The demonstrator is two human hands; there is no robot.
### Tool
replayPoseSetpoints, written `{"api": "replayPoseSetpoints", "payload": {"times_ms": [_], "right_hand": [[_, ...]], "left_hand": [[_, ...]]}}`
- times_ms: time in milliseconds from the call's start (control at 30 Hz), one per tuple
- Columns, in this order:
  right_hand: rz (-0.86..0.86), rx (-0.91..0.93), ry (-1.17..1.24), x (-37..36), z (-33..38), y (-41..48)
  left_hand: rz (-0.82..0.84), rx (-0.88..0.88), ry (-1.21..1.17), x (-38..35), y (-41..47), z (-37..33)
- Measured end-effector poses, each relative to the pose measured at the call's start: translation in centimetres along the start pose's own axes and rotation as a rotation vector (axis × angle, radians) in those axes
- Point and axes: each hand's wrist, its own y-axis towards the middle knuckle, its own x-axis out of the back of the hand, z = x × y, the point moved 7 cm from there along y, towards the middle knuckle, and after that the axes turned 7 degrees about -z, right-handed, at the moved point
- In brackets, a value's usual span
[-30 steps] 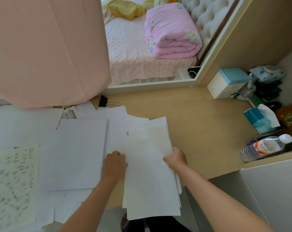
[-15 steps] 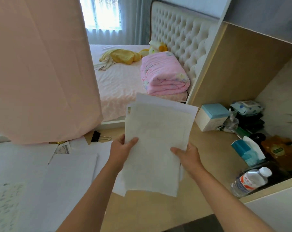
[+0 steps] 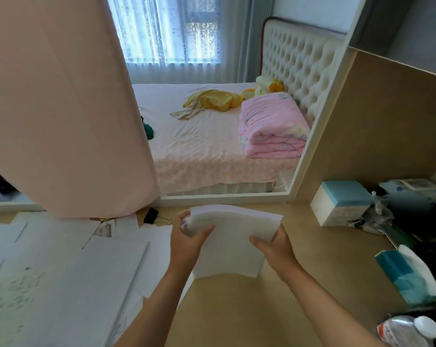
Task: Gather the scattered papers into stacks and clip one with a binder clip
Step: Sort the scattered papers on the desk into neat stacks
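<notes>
Over the pale wooden desk (image 3: 299, 246), near its back edge, we grasp the white paper stack (image 3: 233, 236) with left hand (image 3: 188, 242) and right hand (image 3: 274, 249), and should square its edges before taking the black binder clip (image 3: 152, 216).

Paper stack (image 3: 233, 242): lifted off the desk, then tipped from upright toward flat.
Left hand (image 3: 190, 242): thumb now on top.
Right hand (image 3: 274, 249): likewise.

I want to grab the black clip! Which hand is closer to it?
Left. The left hand holds the paper stack just right of the binder clip; the right hand is farther right.
</notes>
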Motion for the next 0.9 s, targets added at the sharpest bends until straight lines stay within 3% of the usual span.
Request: {"api": "replayPoseSetpoints", "payload": {"times_ms": [133,300,433,667,767,900], "right_hand": [[0.075,0.027,-0.018,-0.8,-0.2,1.0],[0.051,0.025,-0.011,-0.8,-0.2,1.6],[0.041,-0.025,-0.052,-1.7,-1.4,1.2],[-0.064,-0.058,-0.064,-2.2,-1.7,1.0],[-0.056,-0.055,-0.115,-3.1,-2.2,0.5],[-0.145,-0.075,-0.098,-3.0,-2.4,0.0]], "left_hand": [[-0.098,-0.126,-0.06,-1.2,-0.4,-2.1],[-0.238,-0.102,-0.117,-0.7,0.6,-3.0],[-0.173,-0.057,-0.112,-0.3,1.5,-1.9],[0.008,-0.139,-0.128,0.0,1.9,-0.9],[0.132,-0.1,-0.059,-0.1,1.3,1.4],[0.156,-0.049,0.108,0.1,0.9,3.8]]}}
